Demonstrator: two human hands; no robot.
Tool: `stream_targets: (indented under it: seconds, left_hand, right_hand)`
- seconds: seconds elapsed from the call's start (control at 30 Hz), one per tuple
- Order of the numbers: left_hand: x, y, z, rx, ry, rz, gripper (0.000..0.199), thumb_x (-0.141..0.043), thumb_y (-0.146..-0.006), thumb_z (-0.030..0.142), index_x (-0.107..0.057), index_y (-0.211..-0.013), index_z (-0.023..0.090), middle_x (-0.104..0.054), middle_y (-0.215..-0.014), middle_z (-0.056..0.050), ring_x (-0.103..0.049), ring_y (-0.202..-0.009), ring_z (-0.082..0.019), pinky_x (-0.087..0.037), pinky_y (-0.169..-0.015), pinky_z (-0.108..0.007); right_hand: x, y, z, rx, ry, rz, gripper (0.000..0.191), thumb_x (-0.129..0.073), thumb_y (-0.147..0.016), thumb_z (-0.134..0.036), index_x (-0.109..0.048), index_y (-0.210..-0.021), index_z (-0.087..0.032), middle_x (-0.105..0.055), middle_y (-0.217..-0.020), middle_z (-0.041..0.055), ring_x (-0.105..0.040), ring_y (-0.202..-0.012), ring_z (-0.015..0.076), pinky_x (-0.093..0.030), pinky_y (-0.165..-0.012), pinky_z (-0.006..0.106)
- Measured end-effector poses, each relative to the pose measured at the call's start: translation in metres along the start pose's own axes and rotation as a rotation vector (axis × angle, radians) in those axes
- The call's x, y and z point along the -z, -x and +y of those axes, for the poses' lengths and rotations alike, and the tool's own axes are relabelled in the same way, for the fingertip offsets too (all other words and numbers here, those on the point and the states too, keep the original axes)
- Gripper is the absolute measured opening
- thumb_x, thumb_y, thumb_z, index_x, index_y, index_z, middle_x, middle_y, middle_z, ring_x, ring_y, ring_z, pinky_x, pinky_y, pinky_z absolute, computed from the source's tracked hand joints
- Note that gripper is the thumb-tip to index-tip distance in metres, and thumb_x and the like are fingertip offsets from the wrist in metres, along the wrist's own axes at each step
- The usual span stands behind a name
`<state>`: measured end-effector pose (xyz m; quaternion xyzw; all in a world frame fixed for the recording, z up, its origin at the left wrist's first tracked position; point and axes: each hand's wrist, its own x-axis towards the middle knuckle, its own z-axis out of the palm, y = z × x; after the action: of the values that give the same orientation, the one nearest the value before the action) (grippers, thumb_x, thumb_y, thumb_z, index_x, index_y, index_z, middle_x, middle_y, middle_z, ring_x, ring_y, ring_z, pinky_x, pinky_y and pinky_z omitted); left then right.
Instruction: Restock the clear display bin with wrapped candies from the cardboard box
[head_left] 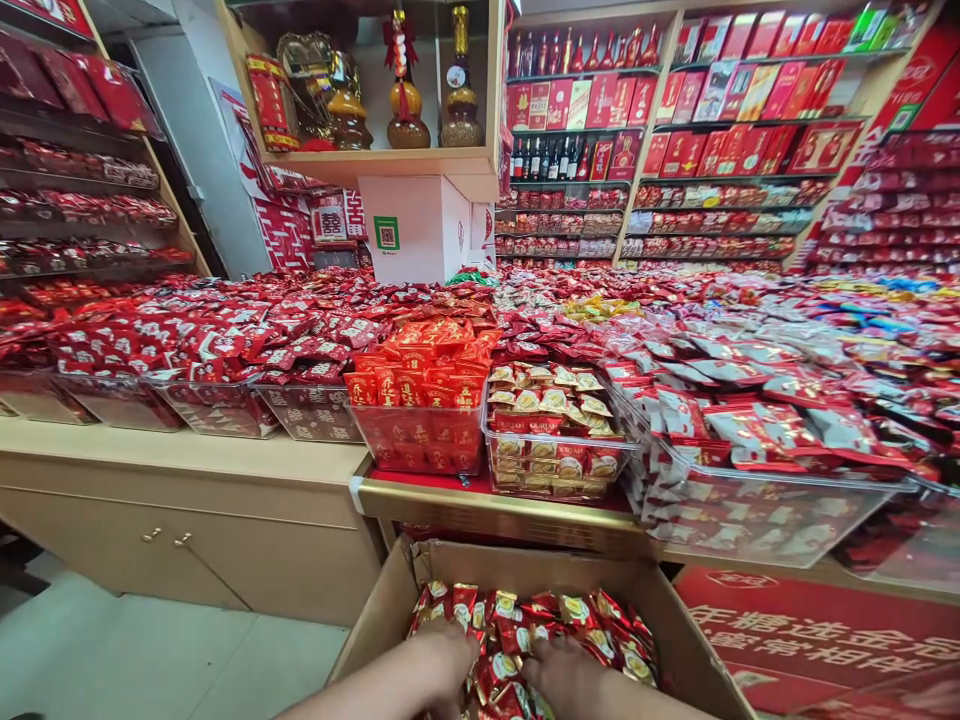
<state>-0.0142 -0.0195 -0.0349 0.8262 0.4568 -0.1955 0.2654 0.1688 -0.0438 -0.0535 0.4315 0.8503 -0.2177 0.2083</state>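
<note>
Both hands reach down into an open cardboard carton (536, 562) full of small red and gold candy packets (504, 607). My left hand (444, 662) is on the left side among the packets, its fingers bent down and curled against them; the fingertips are hidden. My right hand (564, 672) lies to the right, fingers curled over packets, with its tips partly covered. A gap with packets showing separates the hands. Just above the carton, a clear plastic tub (556, 470) holds neatly stacked packets of the same look, marked DURIAN.
Left of that tub stands a clear tub of orange-red packets (420, 375); to its right, a wide tub (757, 515) holds white and red packets. A gold shelf edge (495, 512) overhangs the carton's far side. Cabinets (180, 540) stand at left, bottle shelves (577, 130) behind.
</note>
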Motion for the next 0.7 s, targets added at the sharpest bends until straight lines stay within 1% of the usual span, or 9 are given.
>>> stream_targets:
  seconds: [0.07,0.17,0.27,0.33,0.4,0.47,0.57,0.63,0.7]
  left_hand:
    - [-0.003,-0.004,-0.009,0.044,0.015,-0.016,0.037,-0.069,-0.040,0.032,-0.062,-0.075,0.022,-0.062,-0.078,-0.006,-0.056,-0.075,-0.026,-0.042,-0.065,-0.037]
    - [-0.004,-0.005,-0.022,0.092,0.104,-0.034,0.021,-0.062,-0.045,0.025,-0.062,-0.066,0.024,-0.059,-0.062,0.001,-0.052,-0.055,-0.019,-0.041,-0.051,-0.029]
    - [-0.005,-0.004,-0.026,0.083,0.158,-0.014,0.017,-0.054,-0.048,0.019,-0.063,-0.063,0.025,-0.056,-0.055,0.003,-0.046,-0.046,-0.013,-0.036,-0.045,-0.025]
    - [-0.005,-0.004,-0.025,0.064,0.182,-0.022,0.020,-0.054,-0.050,0.021,-0.063,-0.066,0.025,-0.057,-0.057,0.003,-0.045,-0.046,-0.012,-0.035,-0.044,-0.023]
    - [-0.003,-0.004,-0.024,0.048,0.206,-0.013,0.022,-0.054,-0.052,0.026,-0.062,-0.073,0.026,-0.059,-0.063,0.003,-0.047,-0.050,-0.013,-0.035,-0.045,-0.023]
    - [-0.002,-0.005,-0.023,0.045,0.223,0.009,0.026,-0.053,-0.055,0.031,-0.061,-0.079,0.027,-0.060,-0.069,0.002,-0.050,-0.055,-0.014,-0.036,-0.047,-0.023]
    - [-0.001,-0.006,-0.024,0.069,0.233,0.027,0.029,-0.055,-0.055,0.034,-0.061,-0.081,0.026,-0.060,-0.071,0.000,-0.051,-0.057,-0.016,-0.035,-0.048,-0.024]
    - [-0.001,-0.006,-0.026,0.086,0.238,0.033,0.028,-0.057,-0.053,0.033,-0.061,-0.079,0.025,-0.060,-0.071,0.000,-0.051,-0.057,-0.016,-0.036,-0.049,-0.025]
    - [-0.002,-0.006,-0.026,0.096,0.247,0.039,0.027,-0.058,-0.052,0.031,-0.062,-0.078,0.025,-0.060,-0.070,0.000,-0.051,-0.057,-0.016,-0.036,-0.050,-0.025]
  right_hand:
    - [0.001,0.000,-0.002,0.029,-0.029,-0.046,0.043,-0.059,-0.054,-0.019,-0.059,-0.097,-0.015,-0.056,-0.102,0.0138,-0.054,-0.091,0.0281,-0.043,-0.073,0.035]
    - [0.005,0.001,-0.004,0.049,-0.042,-0.069,0.029,-0.058,-0.053,-0.015,-0.064,-0.082,-0.017,-0.061,-0.090,0.0097,-0.059,-0.079,0.0226,-0.044,-0.063,0.027]
    - [0.004,-0.002,-0.009,0.072,0.036,-0.077,0.030,-0.059,-0.054,-0.018,-0.064,-0.082,-0.014,-0.062,-0.089,0.0126,-0.059,-0.078,0.0231,-0.044,-0.061,0.027]
    - [0.003,-0.003,-0.012,0.103,0.145,-0.109,0.031,-0.060,-0.053,-0.019,-0.065,-0.082,-0.009,-0.063,-0.085,0.0161,-0.057,-0.083,0.0258,-0.044,-0.063,0.029]
    - [0.004,-0.004,-0.013,0.127,0.232,-0.151,0.030,-0.060,-0.052,-0.016,-0.065,-0.080,-0.007,-0.064,-0.079,0.0174,-0.057,-0.083,0.0271,-0.044,-0.065,0.030]
    - [0.006,-0.002,-0.013,0.121,0.253,-0.179,0.029,-0.058,-0.051,-0.014,-0.066,-0.079,-0.007,-0.065,-0.076,0.0164,-0.059,-0.078,0.0261,-0.045,-0.060,0.029]
    - [0.011,0.001,-0.012,0.121,0.217,-0.221,0.028,-0.060,-0.050,-0.018,-0.066,-0.077,-0.011,-0.066,-0.073,0.0132,-0.061,-0.068,0.0246,-0.044,-0.051,0.027]
    - [0.012,0.002,-0.010,0.130,0.162,-0.254,0.020,-0.062,-0.048,-0.022,-0.066,-0.066,-0.014,-0.066,-0.064,0.0088,-0.061,-0.062,0.0243,-0.043,-0.049,0.028]
    - [0.012,0.004,-0.008,0.117,0.085,-0.265,0.008,-0.064,-0.047,-0.025,-0.062,-0.050,-0.017,-0.061,-0.051,0.0033,-0.060,-0.057,0.0232,-0.043,-0.050,0.029]
